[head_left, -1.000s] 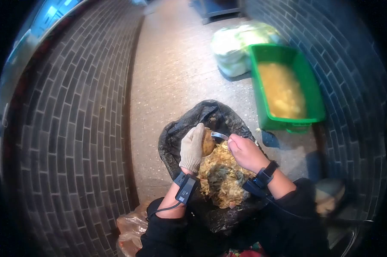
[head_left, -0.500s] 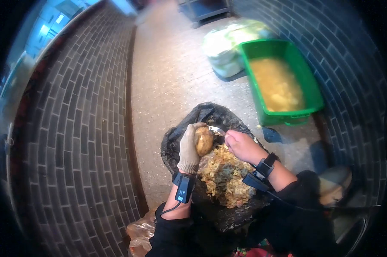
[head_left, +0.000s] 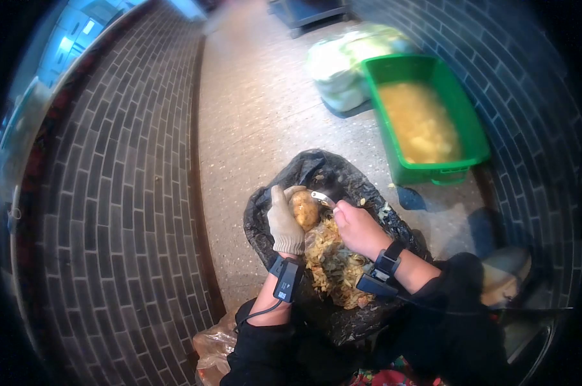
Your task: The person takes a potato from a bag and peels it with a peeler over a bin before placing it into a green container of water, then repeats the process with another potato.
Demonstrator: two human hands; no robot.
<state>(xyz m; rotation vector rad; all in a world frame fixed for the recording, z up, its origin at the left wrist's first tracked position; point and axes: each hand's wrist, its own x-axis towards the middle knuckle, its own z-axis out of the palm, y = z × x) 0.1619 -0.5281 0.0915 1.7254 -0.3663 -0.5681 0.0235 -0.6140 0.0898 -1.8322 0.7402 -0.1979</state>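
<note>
My left hand (head_left: 283,220), in a beige knit glove, is closed around a brown potato (head_left: 304,210) that still shows skin. Bare, my right hand (head_left: 360,228) grips a peeler (head_left: 323,198) with a curved metal head, its handle hidden in my fingers. The metal end lies at the potato's upper right side. Both hands are over a black plastic bag (head_left: 291,168) with its mouth spread wide. Inside it lies a heap of yellowish peelings (head_left: 332,276), below and between my wrists.
A green tub (head_left: 474,138) with peeled potatoes in cloudy liquid stands at upper right, beside a white-and-green sack (head_left: 339,71). A brick wall (head_left: 130,161) runs along the left, another along the right. Clear plastic (head_left: 213,347) lies at lower left; a shoe (head_left: 503,276) is at right.
My left hand has turned a little and its thumb side now points up. The potato has tilted in it. My right hand with the peeler has shifted slightly down.
</note>
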